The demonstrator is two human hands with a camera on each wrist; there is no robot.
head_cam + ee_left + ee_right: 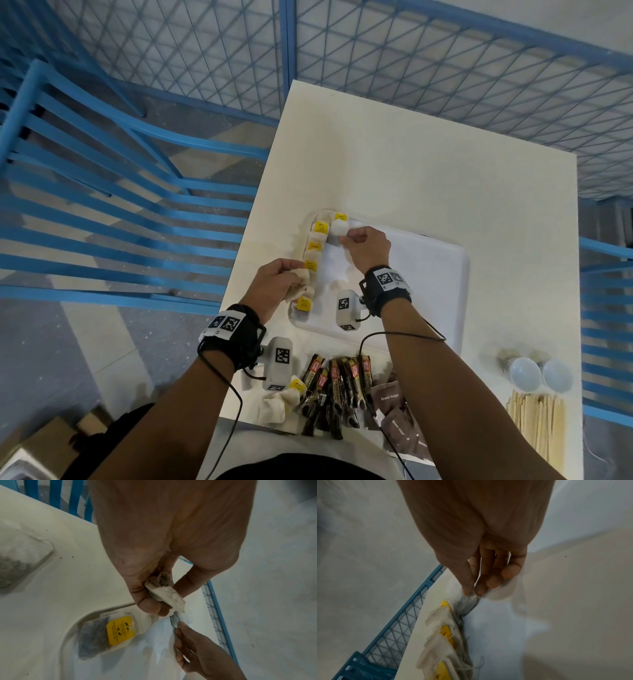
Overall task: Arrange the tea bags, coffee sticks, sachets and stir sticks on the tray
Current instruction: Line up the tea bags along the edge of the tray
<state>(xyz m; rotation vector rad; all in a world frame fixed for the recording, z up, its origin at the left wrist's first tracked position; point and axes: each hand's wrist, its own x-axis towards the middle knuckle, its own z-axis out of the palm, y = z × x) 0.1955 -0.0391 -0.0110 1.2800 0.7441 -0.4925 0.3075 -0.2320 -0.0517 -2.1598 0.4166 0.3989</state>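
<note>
A white tray (442, 274) lies mid-table, with a row of tea bags (313, 248) with yellow tags along its left rim. My left hand (277, 286) grips a crumpled tea bag (299, 282) near the row's near end; in the left wrist view that held tea bag (167, 595) is bunched between thumb and fingers. My right hand (364, 248) pinches the far tea bag (337, 231) at the tray's far left corner, and the pinched tea bag (469, 602) shows below my fingertips (481, 590). Loose tea bags (279, 402), coffee sticks (337, 392), brown sachets (394, 406) and stir sticks (537, 425) lie at the table's near edge.
Two white cups (539, 373) stand at the right, beyond the stir sticks. A blue slatted chair (113, 212) sits left of the table and blue mesh fencing (428, 61) runs behind it. A cardboard box (48, 442) is on the floor at lower left.
</note>
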